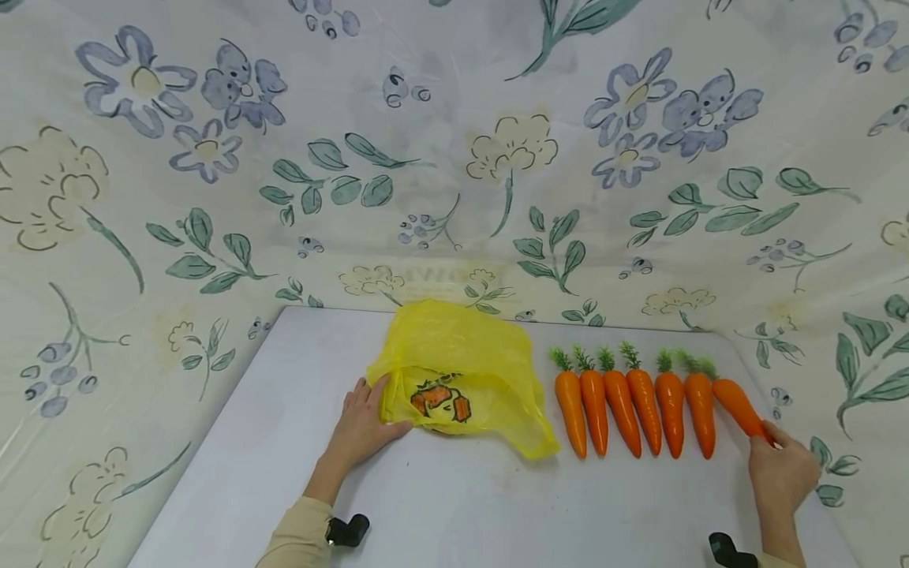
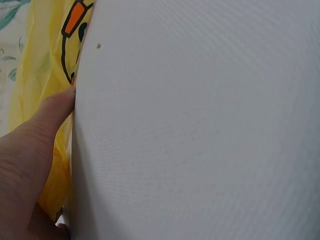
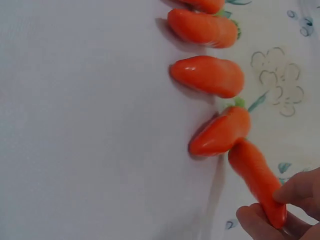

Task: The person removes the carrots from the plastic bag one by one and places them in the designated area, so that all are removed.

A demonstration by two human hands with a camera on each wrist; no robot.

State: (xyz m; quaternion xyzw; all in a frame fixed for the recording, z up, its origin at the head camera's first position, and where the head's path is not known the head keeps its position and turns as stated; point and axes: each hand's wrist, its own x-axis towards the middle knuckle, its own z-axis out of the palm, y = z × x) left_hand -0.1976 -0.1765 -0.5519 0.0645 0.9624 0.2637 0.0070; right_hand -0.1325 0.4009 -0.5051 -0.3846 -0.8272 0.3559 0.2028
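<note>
A yellow plastic bag (image 1: 461, 339) with an orange and black printed drawing lies on the white table. My left hand (image 1: 365, 426) rests at its left edge, fingers spread and thumb along the front edge. In the left wrist view the thumb (image 2: 55, 110) touches the yellow plastic. On the right, my right hand (image 1: 784, 465) pinches an orange carrot (image 1: 738, 406) by its narrow tip, between thumb and fingers. This carrot slants, its thick end close to the top of the last carrot (image 1: 700, 414) in a row. Its leafy top is partly hidden.
Several carrots (image 1: 622, 414) with green tops lie side by side right of the bag, tips toward me. Behind the white table (image 1: 540, 513) hangs a flower-printed cloth (image 1: 440, 158), which also surrounds its sides.
</note>
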